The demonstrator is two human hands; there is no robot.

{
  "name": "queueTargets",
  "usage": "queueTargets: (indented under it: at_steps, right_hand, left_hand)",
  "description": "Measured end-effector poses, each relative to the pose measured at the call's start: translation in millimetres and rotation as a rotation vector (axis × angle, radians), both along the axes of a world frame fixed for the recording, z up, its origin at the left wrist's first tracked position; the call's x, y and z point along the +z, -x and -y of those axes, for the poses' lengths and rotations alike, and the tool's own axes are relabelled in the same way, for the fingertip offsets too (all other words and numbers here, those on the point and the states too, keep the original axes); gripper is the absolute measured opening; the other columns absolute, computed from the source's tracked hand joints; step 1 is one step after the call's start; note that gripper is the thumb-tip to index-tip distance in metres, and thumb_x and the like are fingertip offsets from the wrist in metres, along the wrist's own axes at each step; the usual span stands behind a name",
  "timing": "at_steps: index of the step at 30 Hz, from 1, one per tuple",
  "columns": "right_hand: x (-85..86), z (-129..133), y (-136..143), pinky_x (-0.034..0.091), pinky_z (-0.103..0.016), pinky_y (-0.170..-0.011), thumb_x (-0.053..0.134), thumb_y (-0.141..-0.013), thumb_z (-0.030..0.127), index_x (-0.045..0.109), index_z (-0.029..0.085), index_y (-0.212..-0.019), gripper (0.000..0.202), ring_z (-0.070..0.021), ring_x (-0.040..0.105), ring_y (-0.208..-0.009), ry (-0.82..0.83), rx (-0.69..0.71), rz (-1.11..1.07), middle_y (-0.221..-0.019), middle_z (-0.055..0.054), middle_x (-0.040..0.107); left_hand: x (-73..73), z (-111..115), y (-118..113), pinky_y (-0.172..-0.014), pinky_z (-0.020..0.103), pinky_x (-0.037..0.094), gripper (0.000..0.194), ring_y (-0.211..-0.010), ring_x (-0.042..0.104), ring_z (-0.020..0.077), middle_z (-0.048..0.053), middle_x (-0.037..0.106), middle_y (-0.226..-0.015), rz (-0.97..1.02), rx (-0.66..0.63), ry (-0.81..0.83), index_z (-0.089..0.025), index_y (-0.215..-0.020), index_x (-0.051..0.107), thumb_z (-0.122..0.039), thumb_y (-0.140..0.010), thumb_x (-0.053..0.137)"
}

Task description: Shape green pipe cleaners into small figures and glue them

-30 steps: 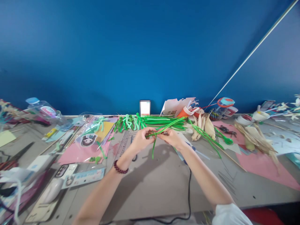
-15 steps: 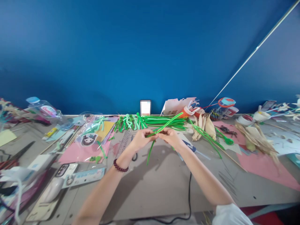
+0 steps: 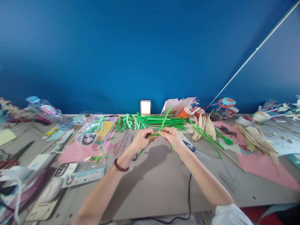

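Green pipe cleaners [image 3: 165,119] cross between my hands above the table. My left hand [image 3: 142,139] wears a beaded bracelet and pinches them from the left; one end hangs below it. Opposite, my right hand [image 3: 172,137] grips the same pipe cleaners with thumb and fingers, and a short green end shows beneath it. The exact crossing point is partly covered by my fingers. Just behind my hands lies a pile of straight green pipe cleaners [image 3: 178,123], with bent and twisted green pieces [image 3: 130,121] to its left.
Left of my hands are a ruler [image 3: 123,143], scissors partly under my wrist, and a clear bag [image 3: 87,125] on pink paper. To the right lie a blue-handled tool [image 3: 188,146], dried husks [image 3: 209,126] and more pipe cleaners [image 3: 208,139]. A black cable [image 3: 189,197] runs over the front edge.
The upper green end has swung left and stands more upright. The lower end has turned out to the left below my left hand. Both hands stay in nearly the same place.
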State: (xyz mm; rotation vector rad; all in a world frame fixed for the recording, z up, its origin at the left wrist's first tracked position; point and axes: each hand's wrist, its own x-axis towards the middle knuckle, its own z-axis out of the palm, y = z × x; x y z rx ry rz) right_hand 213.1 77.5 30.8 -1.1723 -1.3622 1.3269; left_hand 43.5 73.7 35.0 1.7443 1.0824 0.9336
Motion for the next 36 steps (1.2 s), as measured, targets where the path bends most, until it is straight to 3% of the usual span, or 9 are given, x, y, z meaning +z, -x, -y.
queueTargets:
  at_steps: [5, 10, 16, 26, 36]
  right_hand:
    - [-0.5, -0.9, -1.5, 0.013, -0.024, -0.042, 0.068, -0.066, 0.047, 0.058, 0.017, -0.061, 0.031, -0.0057, 0.023, -0.043, -0.002, 0.027, -0.003, -0.050, 0.005, 0.039]
    - [-0.2, -0.2, -0.8, 0.020, -0.023, -0.044, 0.067, -0.068, 0.045, 0.056, 0.018, -0.061, 0.030, -0.0061, 0.028, -0.045, -0.021, 0.038, -0.045, -0.051, 0.006, 0.041]
    - [-4.0, 1.7, 1.3, 0.032, -0.024, -0.052, 0.063, -0.072, 0.040, 0.054, 0.017, -0.063, 0.026, -0.0090, 0.042, -0.051, -0.048, 0.060, -0.052, -0.054, 0.004, 0.047]
    - [-0.6, 6.0, 3.6, 0.009, -0.023, -0.041, 0.067, -0.066, 0.043, 0.058, 0.018, -0.072, 0.027, -0.0047, 0.018, -0.041, 0.043, -0.007, -0.130, -0.048, 0.009, 0.029]
    - [9.6, 12.6, 6.6, 0.009, -0.021, -0.037, 0.074, -0.058, 0.045, 0.056, 0.017, -0.066, 0.035, -0.0022, 0.013, -0.037, 0.138, -0.002, -0.281, -0.043, 0.011, 0.025]
  left_hand:
    - [4.0, 1.3, 2.3, -0.054, 0.022, 0.032, 0.033, -0.055, 0.042, 0.0095, -0.001, 0.052, -0.058, 0.039, -0.079, 0.095, -0.014, -0.062, 0.058, -0.044, -0.073, 0.061]
    - [3.4, 3.7, 1.9, -0.047, 0.022, 0.024, 0.040, -0.049, 0.032, 0.0071, -0.003, 0.044, -0.053, 0.038, -0.091, 0.136, -0.013, -0.064, 0.059, -0.050, -0.078, 0.053]
    - [3.1, 4.8, -1.0, -0.052, 0.022, 0.030, 0.036, -0.052, 0.040, 0.0089, -0.002, 0.049, -0.054, -0.011, -0.069, 0.031, -0.014, -0.058, 0.058, -0.042, -0.079, 0.053]
    - [-0.6, 9.5, -8.2, -0.050, 0.022, 0.025, 0.033, -0.052, 0.033, 0.0086, -0.004, 0.039, -0.053, -0.018, -0.035, -0.036, -0.015, -0.062, 0.053, -0.039, -0.084, 0.045]
    - [12.0, 9.4, -0.2, -0.053, 0.023, 0.028, 0.034, -0.055, 0.038, 0.0101, -0.002, 0.044, -0.055, -0.036, -0.051, -0.075, -0.015, -0.060, 0.054, -0.040, -0.082, 0.047]
